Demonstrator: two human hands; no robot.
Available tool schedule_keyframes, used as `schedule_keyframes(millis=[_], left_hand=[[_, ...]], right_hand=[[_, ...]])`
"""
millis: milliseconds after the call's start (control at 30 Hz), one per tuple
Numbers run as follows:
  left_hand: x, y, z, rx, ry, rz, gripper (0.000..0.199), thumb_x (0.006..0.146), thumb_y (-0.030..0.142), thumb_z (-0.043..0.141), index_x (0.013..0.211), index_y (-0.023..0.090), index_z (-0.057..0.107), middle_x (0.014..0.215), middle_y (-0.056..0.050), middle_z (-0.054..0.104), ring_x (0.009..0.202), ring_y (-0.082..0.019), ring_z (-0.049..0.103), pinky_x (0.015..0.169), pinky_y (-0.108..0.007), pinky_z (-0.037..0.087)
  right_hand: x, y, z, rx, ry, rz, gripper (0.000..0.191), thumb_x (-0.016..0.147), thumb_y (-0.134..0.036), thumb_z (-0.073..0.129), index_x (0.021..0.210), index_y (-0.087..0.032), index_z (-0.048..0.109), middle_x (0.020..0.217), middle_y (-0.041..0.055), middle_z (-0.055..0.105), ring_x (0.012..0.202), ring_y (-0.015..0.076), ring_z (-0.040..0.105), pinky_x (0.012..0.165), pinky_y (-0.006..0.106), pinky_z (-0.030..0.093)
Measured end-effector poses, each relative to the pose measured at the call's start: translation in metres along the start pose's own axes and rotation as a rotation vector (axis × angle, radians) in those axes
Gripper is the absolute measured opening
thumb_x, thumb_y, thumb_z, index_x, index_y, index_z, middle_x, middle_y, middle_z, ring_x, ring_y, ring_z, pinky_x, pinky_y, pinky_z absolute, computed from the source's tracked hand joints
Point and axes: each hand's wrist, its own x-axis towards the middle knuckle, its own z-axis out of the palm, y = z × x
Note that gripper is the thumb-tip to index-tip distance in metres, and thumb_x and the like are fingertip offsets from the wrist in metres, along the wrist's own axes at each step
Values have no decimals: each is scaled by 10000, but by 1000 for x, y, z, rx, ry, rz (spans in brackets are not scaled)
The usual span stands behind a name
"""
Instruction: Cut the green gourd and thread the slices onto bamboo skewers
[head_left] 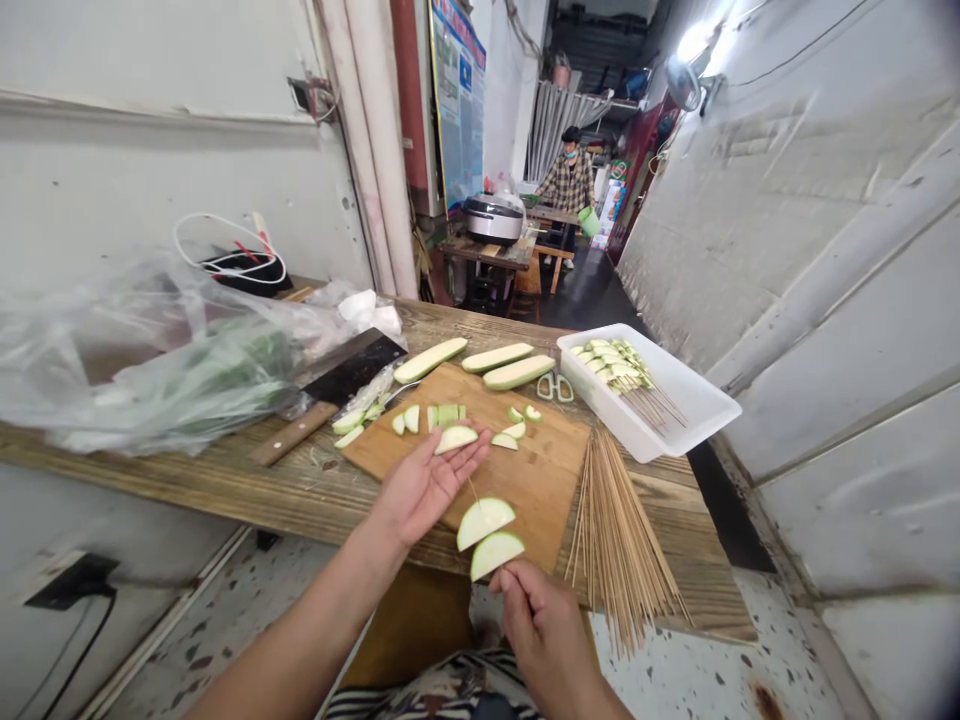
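Note:
My left hand (pixel 424 488) is palm up over the wooden cutting board (pixel 532 500), with a pale green zucchini slice (pixel 456 438) resting on its fingers. My right hand (pixel 541 635) pinches a thin bamboo skewer (pixel 472 492) near the table's front edge. Two half-round zucchini slices (pixel 484 522) sit threaded on that skewer, and its tip points toward my left hand. More cut pieces (pixel 442 415) lie on the board. Several long zucchini halves (pixel 499 358) lie along its far edge.
A cleaver (pixel 352 365) lies left of the board, beside a plastic bag of greens (pixel 165 370). Green-handled scissors (pixel 555 388) sit by a white tray (pixel 649 390) of skewered slices. Loose skewers (pixel 619 540) fan over the table's right edge. A masked person (pixel 568 180) sits far down the corridor.

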Motion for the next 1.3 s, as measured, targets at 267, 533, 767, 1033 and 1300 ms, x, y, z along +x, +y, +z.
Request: schedule_keyframes(millis=[267, 533, 767, 1033, 1300], left_hand=[[-4, 0, 8, -21, 39, -9, 350, 906, 236, 364, 1124, 20, 531, 1165, -238, 578, 1149, -273, 512, 937, -366, 465], [-6, 0, 10, 1, 29, 27, 330, 897, 228, 391, 1111, 38, 555, 1164, -218, 587, 1132, -269, 529, 942, -369, 460], [-6, -1, 10, 5, 29, 22, 331, 898, 226, 385, 1115, 43, 557, 1153, -210, 596, 1133, -259, 529, 945, -365, 457], [-5, -3, 8, 10, 30, 16, 325, 895, 219, 389, 1102, 31, 556, 1152, -229, 591, 1136, -264, 525, 949, -364, 453], [-5, -4, 9, -2, 38, 14, 316, 894, 217, 391, 1104, 50, 557, 1129, -214, 609, 1116, -252, 545, 927, -366, 473]], right_hand=[[2, -2, 0, -19, -10, 5, 259, 912, -225, 359, 738, -174, 544, 573, -22, 515, 484, 105, 461, 486, 191, 317], [1, -2, -1, -9, 4, -7, 271, 913, -243, 350, 734, -175, 542, 558, -28, 492, 474, 105, 448, 497, 192, 326], [0, -1, 0, 16, 0, 10, 272, 913, -256, 348, 745, -171, 545, 554, -29, 478, 461, 103, 428, 488, 195, 324], [1, 0, 1, 32, -3, 26, 274, 915, -257, 354, 737, -170, 543, 558, -27, 484, 440, 95, 415, 442, 188, 303], [-1, 0, 0, 14, 3, 1, 265, 916, -246, 358, 742, -176, 546, 558, -24, 499, 455, 104, 445, 454, 188, 321]])
